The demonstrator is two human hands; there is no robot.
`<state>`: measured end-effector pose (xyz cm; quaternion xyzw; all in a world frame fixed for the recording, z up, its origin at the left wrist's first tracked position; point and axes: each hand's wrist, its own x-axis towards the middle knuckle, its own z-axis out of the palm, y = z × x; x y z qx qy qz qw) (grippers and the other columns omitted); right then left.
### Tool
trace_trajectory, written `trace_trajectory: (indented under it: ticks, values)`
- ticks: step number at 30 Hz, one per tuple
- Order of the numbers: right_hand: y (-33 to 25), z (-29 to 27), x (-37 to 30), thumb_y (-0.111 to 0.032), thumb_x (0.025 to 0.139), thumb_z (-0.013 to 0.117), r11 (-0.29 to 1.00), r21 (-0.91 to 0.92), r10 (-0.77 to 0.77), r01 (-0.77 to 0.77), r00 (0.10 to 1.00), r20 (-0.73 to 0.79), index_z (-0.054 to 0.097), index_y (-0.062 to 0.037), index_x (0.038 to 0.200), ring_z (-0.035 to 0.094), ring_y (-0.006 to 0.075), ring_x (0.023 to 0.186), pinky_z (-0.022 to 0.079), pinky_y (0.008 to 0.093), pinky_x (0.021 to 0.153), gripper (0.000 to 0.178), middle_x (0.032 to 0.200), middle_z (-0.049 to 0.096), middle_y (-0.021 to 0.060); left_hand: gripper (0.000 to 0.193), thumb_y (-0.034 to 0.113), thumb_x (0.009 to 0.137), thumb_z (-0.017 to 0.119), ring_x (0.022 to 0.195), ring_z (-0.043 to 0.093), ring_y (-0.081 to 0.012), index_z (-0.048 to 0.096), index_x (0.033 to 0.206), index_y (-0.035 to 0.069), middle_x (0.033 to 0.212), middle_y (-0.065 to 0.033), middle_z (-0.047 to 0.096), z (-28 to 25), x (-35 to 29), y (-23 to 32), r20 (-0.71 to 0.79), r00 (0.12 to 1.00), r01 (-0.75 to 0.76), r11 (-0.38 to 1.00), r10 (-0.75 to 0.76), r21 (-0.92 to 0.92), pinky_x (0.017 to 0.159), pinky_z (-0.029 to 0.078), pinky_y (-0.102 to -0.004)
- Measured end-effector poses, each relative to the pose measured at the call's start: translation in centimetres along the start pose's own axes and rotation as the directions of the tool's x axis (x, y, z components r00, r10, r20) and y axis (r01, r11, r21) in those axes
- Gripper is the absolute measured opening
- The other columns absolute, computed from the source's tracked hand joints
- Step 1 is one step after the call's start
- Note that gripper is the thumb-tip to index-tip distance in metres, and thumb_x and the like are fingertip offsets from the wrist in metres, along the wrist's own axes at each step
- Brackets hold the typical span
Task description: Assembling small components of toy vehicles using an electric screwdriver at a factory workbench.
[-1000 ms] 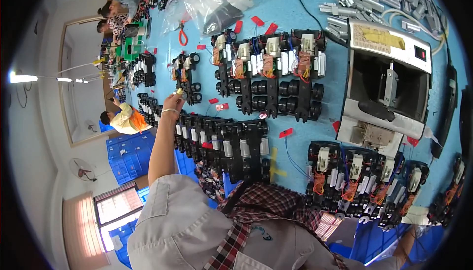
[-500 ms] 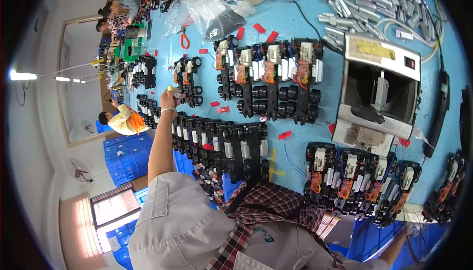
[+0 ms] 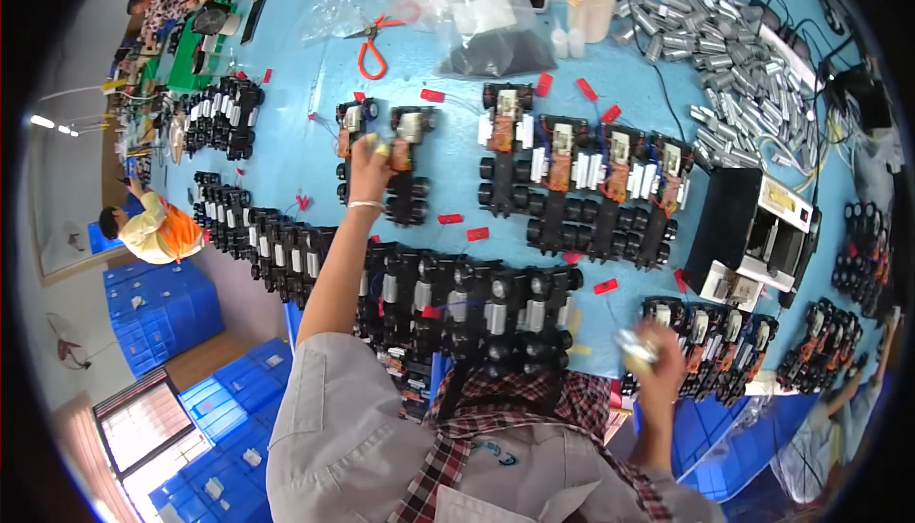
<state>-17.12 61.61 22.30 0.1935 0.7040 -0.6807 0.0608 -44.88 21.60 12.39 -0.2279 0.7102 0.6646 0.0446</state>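
My left hand [image 3: 370,170], with yellow covers on its fingertips, is closed at the side of a black toy car chassis [image 3: 410,165] with an orange wire bundle. That chassis is slightly blurred. Just left of the hand stands a similar chassis [image 3: 351,127]. My right hand [image 3: 660,363] is at the table's near edge, its fingers closed around a shiny silver piece [image 3: 637,344], too smeared to tell its exact kind. Beside it is a row of wired chassis [image 3: 710,347]. More wired chassis [image 3: 610,184] stand mid-table.
Along the near edge runs a long row of black chassis [image 3: 467,304]. A black-and-silver machine [image 3: 753,237] and a heap of silver cylinders [image 3: 743,75] occupy the right. Orange-handled pliers [image 3: 372,56], a plastic bag [image 3: 486,22] and a cream bottle [image 3: 593,3] lie farther back. Other people work nearby.
My view has shifted. The chassis at my left hand now stands apart from its neighbour, farther right. My right hand has come up from below the table edge with the silver piece.
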Motion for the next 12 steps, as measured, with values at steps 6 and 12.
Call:
trace_trajectory:
  ticks: [6,12]
  values:
    - [-2.3,21.0,16.5,-0.010,0.088,0.041,0.835,0.534,0.075,-0.133,0.989,0.129,0.048,0.0014,0.100,0.057,0.0197,0.092,0.045,0.0290,0.077,0.017,0.100,0.053,0.0085,0.035,0.008,0.083,0.046,0.097,0.054,-0.0170,0.041,0.118,0.006,0.102,-0.0074,0.057,0.4,-1.0,1.9,0.156,0.963,0.262,0.898,-0.219,-0.353,0.064,0.042,-0.0270]
    - [1.7,31.0,20.3,-0.008,0.082,0.052,0.955,0.277,0.138,-0.107,0.986,-0.093,0.047,-0.0063,0.101,0.053,0.0168,0.081,0.042,0.0270,0.073,0.020,0.092,0.055,0.0098,0.043,0.006,0.079,0.047,0.083,0.051,-0.0137,0.043,0.121,0.002,0.102,-0.0043,0.055,0.0,0.4,-1.1,0.271,0.930,0.337,0.869,-0.247,-0.363,0.067,0.040,-0.0265]
